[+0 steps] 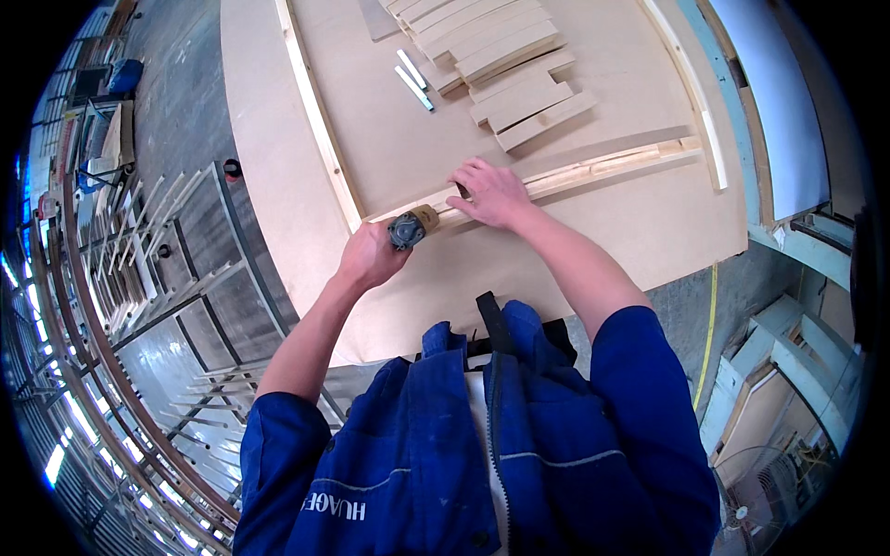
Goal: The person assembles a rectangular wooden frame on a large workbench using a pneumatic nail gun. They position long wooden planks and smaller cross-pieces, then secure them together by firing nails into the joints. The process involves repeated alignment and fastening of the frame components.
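My left hand [373, 253] is closed round a nail gun [411, 228] with a dark round end and a tan body. The tool rests over the left end of a long wooden strip [607, 166], near the corner where a second strip [320, 120] meets it. My right hand [495, 195] lies on the long strip just right of the tool, fingers and thumb curled about it. A small dark patch shows between that thumb and fingers; what it is I cannot make out. At its right end the long strip comes close to a third strip [691, 83].
The strips lie on a large tan board [640, 227]. Several short wooden blocks [519, 83] are piled at the far middle, beside narrow pale metallic sticks [413, 88]. Metal racks [199, 278] stand to the left. A pale blue frame [802, 246] and a fan [742, 510] are at right.
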A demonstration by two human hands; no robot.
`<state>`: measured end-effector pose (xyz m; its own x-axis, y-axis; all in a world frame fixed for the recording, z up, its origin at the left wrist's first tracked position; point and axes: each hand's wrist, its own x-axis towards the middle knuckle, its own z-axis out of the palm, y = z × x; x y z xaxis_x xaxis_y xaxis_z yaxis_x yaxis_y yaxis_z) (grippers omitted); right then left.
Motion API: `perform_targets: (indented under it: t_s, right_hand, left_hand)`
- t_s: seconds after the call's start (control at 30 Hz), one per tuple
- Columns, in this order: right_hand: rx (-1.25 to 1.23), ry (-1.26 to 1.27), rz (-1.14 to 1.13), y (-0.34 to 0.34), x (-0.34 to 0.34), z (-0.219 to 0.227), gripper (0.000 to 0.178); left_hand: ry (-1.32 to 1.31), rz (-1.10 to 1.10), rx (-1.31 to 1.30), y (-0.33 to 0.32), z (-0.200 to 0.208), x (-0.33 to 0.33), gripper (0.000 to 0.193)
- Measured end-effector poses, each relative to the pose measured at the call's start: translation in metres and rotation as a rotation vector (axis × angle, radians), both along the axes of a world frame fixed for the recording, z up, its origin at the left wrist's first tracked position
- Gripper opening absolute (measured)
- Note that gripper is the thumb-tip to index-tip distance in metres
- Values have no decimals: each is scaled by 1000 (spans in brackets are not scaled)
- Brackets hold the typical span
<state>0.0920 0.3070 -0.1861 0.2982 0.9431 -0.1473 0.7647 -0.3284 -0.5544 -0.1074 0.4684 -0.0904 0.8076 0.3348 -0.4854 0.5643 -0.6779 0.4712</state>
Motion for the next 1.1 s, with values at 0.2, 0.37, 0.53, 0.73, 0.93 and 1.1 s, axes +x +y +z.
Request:
perform_targets:
  t_s: [0.2, 0.37, 0.53, 0.73, 0.93, 1.1]
  right_hand:
    - [-4, 22, 11, 1, 3, 1, 43]
    - [7, 57, 42, -2, 5, -2, 43]
    - [-8, 173, 72, -2, 11, -10, 42]
    - [283, -11, 59, -40, 3, -8, 51]
    - [79, -123, -101, -255, -31, -15, 62]
    - [-383, 31, -788, -517, -104, -36, 48]
  left_hand:
    - [-176, 312, -7, -23, -8, -42, 30]
    - [-82, 662, -54, -97, 8, -167, 34]
    - [767, 1005, 0, -203, -2, -264, 57]
    - [694, 1015, -176, -274, -8, -312, 56]
    - [502, 796, -245, -251, -56, -305, 56]
    - [419, 638, -251, -228, -84, -280, 56]
